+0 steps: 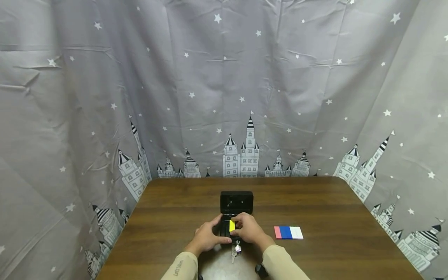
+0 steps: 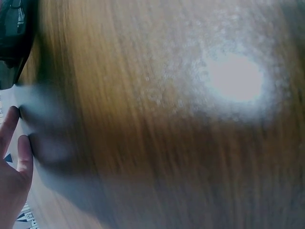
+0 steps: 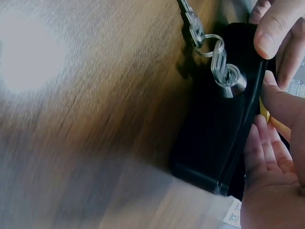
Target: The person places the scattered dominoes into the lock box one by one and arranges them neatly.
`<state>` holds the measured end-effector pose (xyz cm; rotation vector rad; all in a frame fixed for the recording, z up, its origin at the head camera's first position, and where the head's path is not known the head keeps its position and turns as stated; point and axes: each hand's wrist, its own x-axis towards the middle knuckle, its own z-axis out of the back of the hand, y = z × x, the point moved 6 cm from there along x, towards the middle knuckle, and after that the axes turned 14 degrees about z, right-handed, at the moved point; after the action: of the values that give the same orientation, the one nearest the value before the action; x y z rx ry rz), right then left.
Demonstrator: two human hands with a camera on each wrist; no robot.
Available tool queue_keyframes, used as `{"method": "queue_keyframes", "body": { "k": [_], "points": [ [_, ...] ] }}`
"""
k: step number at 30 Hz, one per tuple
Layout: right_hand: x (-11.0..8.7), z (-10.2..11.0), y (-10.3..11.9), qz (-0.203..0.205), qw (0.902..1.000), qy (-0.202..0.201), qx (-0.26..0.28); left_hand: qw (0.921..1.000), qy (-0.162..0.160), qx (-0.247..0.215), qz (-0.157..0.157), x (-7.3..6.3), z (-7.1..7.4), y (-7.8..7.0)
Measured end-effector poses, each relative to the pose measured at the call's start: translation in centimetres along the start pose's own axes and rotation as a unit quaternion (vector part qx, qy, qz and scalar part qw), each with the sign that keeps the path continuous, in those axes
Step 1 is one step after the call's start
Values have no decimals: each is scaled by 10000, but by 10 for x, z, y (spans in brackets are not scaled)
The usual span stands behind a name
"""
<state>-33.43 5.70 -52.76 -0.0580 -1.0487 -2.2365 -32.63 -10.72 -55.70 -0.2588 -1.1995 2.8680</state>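
A small black metal cash box stands on the table, its lid raised. My left hand holds the box's left side, thumb along the front edge and index finger near the back corner. In the right wrist view that thumb lies over the front rim. My right hand pinches a flat yellow strip over the inside of the box; most of its fingers hide the right half. Keys on a ring hang from the front lock.
To the right, pink, blue and white flat pieces lie side by side on the wooden table. A grey curtain printed with stars and castles surrounds the table. Light glares off the front of the tabletop.
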Motion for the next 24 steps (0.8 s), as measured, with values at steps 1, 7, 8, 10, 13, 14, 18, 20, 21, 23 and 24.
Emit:
{"method": "queue_keyframes", "body": {
  "k": [1,7,8,10,13,14,18,20,21,23,24],
  "points": [
    [0,-2,0,-18,10000,6,7,10000,19,-4,5,0,0,0],
    [4,-8,-1,-57,10000,-26,-11,9999,99,-51,17,0,1,-1],
    [5,-9,-1,-54,10000,-23,-18,9999,107,-55,17,0,2,-1],
    [7,-11,-2,-65,10000,6,-60,9999,114,-51,-28,1,3,-2],
    [11,-14,-2,-133,9999,32,-87,9999,155,-67,-9,1,3,-2],
    [12,-15,-2,-166,9998,36,-75,9999,154,-64,-18,1,2,-2],
    [16,-20,-2,-272,9996,99,-50,9999,138,-53,-33,0,2,-2],
    [17,-23,-3,-305,9994,142,-60,9999,121,-46,-50,0,2,-2],
    [17,-25,-4,-337,9993,164,-78,9999,126,-52,-51,-1,3,-2],
    [18,-27,-7,-396,9990,157,-109,9999,148,-64,-53,0,3,-2],
    [19,-28,-8,-412,9990,153,-125,9998,166,-77,-44,0,3,-1]
  ]
}}
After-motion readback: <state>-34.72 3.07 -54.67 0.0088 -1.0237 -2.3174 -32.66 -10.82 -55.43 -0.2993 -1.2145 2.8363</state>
